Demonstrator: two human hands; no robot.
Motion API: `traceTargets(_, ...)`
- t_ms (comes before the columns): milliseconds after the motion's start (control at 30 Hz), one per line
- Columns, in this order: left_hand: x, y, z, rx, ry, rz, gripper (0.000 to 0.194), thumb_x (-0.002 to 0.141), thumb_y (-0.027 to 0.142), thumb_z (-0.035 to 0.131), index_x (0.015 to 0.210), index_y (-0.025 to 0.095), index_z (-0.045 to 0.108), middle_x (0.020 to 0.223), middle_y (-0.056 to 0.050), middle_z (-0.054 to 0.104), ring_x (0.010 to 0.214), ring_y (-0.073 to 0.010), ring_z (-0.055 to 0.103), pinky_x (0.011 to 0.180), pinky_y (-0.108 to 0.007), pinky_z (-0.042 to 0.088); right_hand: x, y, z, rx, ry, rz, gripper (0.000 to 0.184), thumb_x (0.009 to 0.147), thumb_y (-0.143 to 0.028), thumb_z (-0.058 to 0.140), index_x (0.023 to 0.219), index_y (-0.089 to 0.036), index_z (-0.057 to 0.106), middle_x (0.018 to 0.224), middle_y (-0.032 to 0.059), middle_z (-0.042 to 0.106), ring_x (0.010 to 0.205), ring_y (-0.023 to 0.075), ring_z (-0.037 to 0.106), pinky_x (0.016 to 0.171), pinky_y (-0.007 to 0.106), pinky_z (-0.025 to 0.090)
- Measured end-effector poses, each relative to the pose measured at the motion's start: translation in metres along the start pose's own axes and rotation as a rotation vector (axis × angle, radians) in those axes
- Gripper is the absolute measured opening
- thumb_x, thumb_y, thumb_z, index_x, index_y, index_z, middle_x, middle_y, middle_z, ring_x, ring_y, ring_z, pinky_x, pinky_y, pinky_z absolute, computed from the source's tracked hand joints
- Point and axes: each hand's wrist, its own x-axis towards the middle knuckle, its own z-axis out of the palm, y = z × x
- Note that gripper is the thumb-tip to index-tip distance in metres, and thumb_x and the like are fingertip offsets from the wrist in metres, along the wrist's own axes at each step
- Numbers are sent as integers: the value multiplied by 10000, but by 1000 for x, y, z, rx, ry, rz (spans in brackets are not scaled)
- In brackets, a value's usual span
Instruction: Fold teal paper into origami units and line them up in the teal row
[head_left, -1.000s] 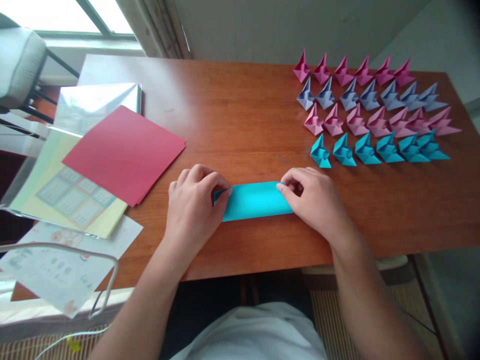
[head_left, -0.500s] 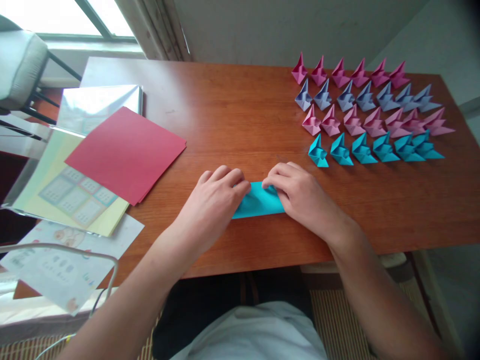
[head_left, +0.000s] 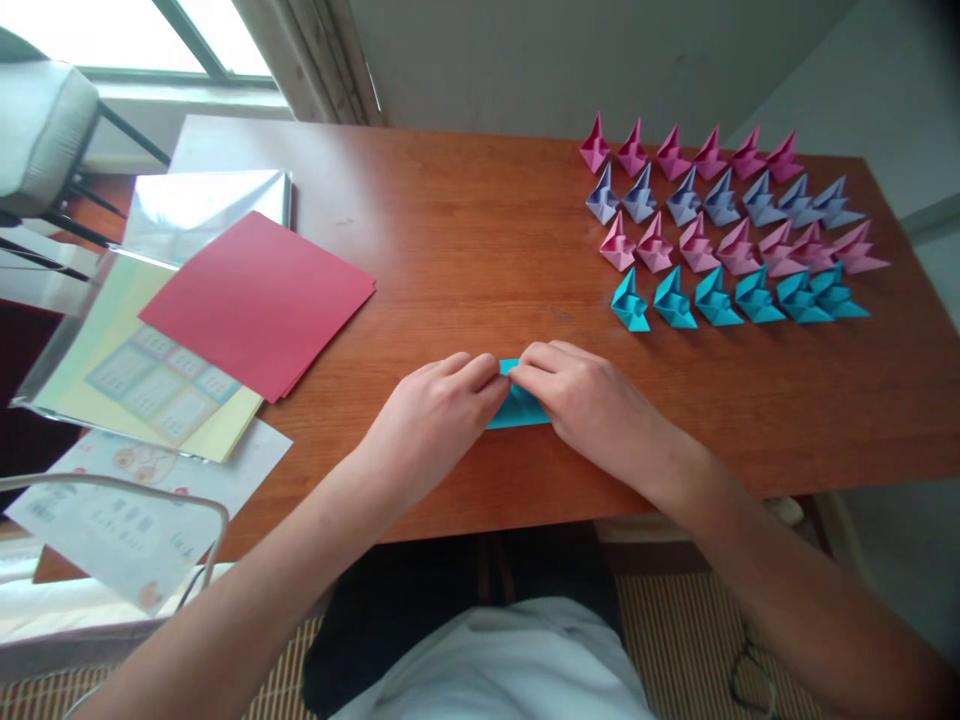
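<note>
A folded strip of turquoise origami paper [head_left: 523,408] lies near the front edge of the wooden table. My left hand [head_left: 454,410] has curled fingers pinching its left part at the upper edge. From the other side, my right hand [head_left: 581,400] grips the same paper, thumb and fingertips closed at the top fold. The two sets of fingertips almost meet over the strip, and both hands cover its ends. Closest beyond my right hand stands a row of turquoise folded paper pieces [head_left: 718,300].
Behind it stand rows of folded pieces in pink [head_left: 697,246], lavender [head_left: 684,200] and magenta [head_left: 673,155]. At left, red paper sheets [head_left: 262,305] overlap a clear sleeve with yellow paper [head_left: 112,320]. A printed white sheet [head_left: 142,530] and a grey metal bar [head_left: 217,520] are nearer.
My right hand has slid left along the turquoise paper, toward my left hand. Less of the strip now shows between them. The view has shifted slightly.
</note>
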Motion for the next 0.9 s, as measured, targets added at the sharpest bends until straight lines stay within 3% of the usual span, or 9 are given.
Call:
traceTargets(133, -19, 16, 4, 145, 58, 33, 294, 973, 100, 463, 1139, 102, 705, 1049, -123, 736, 915, -258, 709, 748, -363, 576, -18, -14, 3, -151, 26, -76, 228, 969, -55, 514, 1074, -102, 711, 1081, 143, 715, 1006, 272, 653, 858, 379, 553)
traceTargets(233, -32, 31, 10, 216, 103, 83, 424, 969, 126, 442, 1333, 16, 630, 1397, -250, 630, 1270, -349, 634, 987, -417, 550, -35, -27, 10, -271, 60, -124, 354, 987, -62, 422, 1250, -29, 655, 1243, 229, 696, 1134, 327, 660, 922, 444, 583)
traceTargets(300, -37, 40, 12, 241, 43, 68, 540, 993, 291, 505, 1416, -42, 552, 1483, -316, 531, 1369, -423, 547, 1072, -483, 504, -44, -34, 15, -327, 61, -135, 428, 977, -70, 402, 1350, 30, 586, 1365, 283, 632, 1273, 375, 608, 1008, 492, 565)
traceTargets(400, -36, 50, 10, 221, -72, 24, 936, 908, 670, 574, 1466, -77, 485, 1525, -372, 439, 1437, -490, 441, 1136, -544, 446, -50, -42, 23, -352, 42, -109, 517, 947, -75, 396, 1424, 95, 498, 1482, 333, 521, 1391, 428, 516, 1112, 549, 502)
traceTargets(533, -33, 57, 8, 204, -179, 4, 1243, 709, 846, 652, 1500, -87, 429, 1563, -393, 351, 1478, -532, 338, 1196, -588, 362, -52, -49, 31, -243, 22, -28, 576, 909, -36, 381, 1471, 36, 480, 1538, 294, 480, 1474, 420, 422, 1196, 588, 412)
traceTargets(633, -33, 62, 11, 225, -224, -23, 1316, 577, 796, 796, 1525, -37, 423, 1599, -363, 314, 1506, -528, 270, 1241, -585, 294, -51, -54, 35, -183, 31, 2, 614, 898, -21, 381, 1502, -62, 483, 1551, 221, 501, 1513, 387, 364, 1236, 595, 355)
traceTargets(700, -32, 66, 13, 222, -251, -58, 1280, 529, 686, 892, 1537, 36, 443, 1618, -317, 323, 1524, -507, 241, 1262, -574, 262, -51, -58, 37, -173, 34, 25, 610, 898, -22, 390, 1500, -49, 485, 1556, 227, 491, 1524, 392, 334, 1255, 592, 321)
traceTargets(767, -31, 68, 15, 207, -265, -85, 1252, 512, 568, 950, 1540, 62, 446, 1625, -306, 320, 1531, -497, 223, 1271, -573, 246, -50, -60, 38, -171, 40, 47, 599, 902, -23, 386, 1492, -22, 489, 1556, 245, 482, 1527, 400, 318, 1262, 591, 310)
traceTargets(900, -30, 69, 16, 163, -261, -99, 1216, 520, 427, 972, 1541, 45, 433, 1625, -326, 292, 1530, -495, 210, 1272, -567, 245, -58, -56, 41, -154, 72, 55, 634, 914, -7, 314, 1523, -89, 468, 1566, 197, 489, 1541, 364, 297, 1246, 603, 334)
